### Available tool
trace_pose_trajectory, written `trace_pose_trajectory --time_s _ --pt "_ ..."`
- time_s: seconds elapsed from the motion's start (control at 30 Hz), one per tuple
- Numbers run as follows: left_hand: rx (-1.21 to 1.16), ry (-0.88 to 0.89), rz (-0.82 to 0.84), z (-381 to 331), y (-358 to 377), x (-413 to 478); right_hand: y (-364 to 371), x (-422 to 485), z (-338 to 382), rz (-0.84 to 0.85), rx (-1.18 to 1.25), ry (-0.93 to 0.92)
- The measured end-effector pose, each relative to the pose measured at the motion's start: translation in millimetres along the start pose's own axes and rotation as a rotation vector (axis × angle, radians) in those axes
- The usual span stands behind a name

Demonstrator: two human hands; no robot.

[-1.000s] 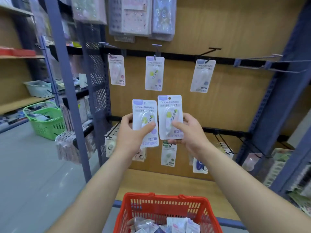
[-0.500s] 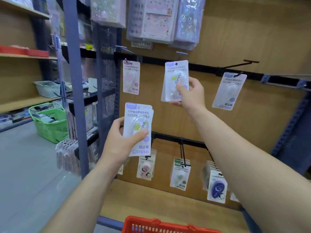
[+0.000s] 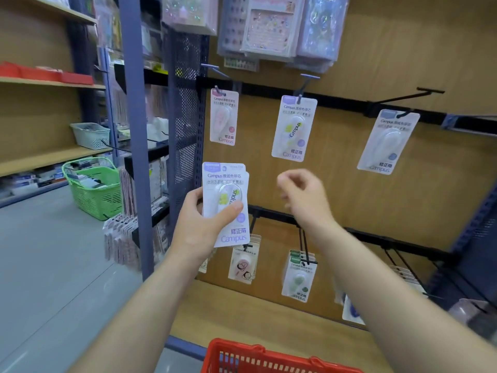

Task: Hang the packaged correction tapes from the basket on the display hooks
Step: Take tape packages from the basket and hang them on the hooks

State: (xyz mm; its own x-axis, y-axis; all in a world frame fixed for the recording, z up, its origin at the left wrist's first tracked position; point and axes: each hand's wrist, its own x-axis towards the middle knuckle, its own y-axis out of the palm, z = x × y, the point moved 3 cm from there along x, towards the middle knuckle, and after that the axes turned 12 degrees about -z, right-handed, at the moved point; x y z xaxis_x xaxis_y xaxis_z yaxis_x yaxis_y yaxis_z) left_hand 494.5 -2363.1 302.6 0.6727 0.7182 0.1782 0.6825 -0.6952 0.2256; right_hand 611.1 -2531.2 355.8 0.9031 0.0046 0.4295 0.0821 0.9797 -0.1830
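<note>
Meanwhile, left hand (image 3: 200, 227) fingers clamped on glossy rectangular blister pack (image 3: 226, 204); right hand (image 3: 302, 196) fingers loosely curled, empty.

"Campus" on the hanging packs

The pack (image 3: 227, 204) in the left hand (image 3: 197, 227) read "Campus" and "修正帯"; so did the three packs (image 3: 294, 128) on the top rail above it.

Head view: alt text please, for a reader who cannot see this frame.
A person's left hand holds a packaged correction tape upright before a wooden display wall, while the empty right hand hangs loosely curled beside it. Three similar packs hang on the upper hooks, and a red basket sits below.
</note>
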Motion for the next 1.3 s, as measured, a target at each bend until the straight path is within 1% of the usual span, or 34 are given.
trace_pose_trajectory --time_s 0.07,0.1,0.17,0.3,0.4,0.5,0.63,0.77,0.83,0.93,1.07,1.13,1.2,1.3 --pt "0.001 -0.023 -0.003 3 0 -1 11 -39 -6 0.276 0.092 0.078" --pt "0.001 -0.030 -0.001 4 0 -2 15 -54 -8 0.362 0.097 0.082" --pt "-0.009 -0.043 0.009 6 0 -5 20 -71 -9 0.418 0.108 0.062" --pt "-0.009 -0.053 0.019 5 3 -9 23 -74 -7 0.375 0.183 0.087" --pt "-0.021 -0.040 0.038 1 7 -12 23 -69 -7 0.346 0.160 0.063" --pt "-0.028 -0.015 0.075 -2 9 -13 20 -65 -7 0.312 0.225 0.071" --pt "-0.027 0.006 0.096 -4 9 -12 21 -62 -10 0.314 0.211 0.077" --pt "-0.080 -0.041 0.073 -2 7 -9 22 -62 -13 0.257 0.269 0.160" --pt "-0.046 -0.036 0.032 0 4 -7 23 -63 -15 0.246 0.283 0.195" --pt "0.014 -0.002 -0.011 4 2 -4 23 -63 -14 0.272 0.277 0.205" --pt "0.079 0.056 -0.023 7 1 -4 23 -64 -9 0.315 0.308 0.222" --pt "0.088 0.056 -0.025 7 1 -3 23 -62 -9 0.318 0.278 0.214" --pt "0.092 0.051 -0.029 6 1 -2 22 -57 -9 0.287 0.221 0.172" --pt "0.101 0.054 -0.032 5 1 0 17 -33 -2 0.164 0.220 0.092"
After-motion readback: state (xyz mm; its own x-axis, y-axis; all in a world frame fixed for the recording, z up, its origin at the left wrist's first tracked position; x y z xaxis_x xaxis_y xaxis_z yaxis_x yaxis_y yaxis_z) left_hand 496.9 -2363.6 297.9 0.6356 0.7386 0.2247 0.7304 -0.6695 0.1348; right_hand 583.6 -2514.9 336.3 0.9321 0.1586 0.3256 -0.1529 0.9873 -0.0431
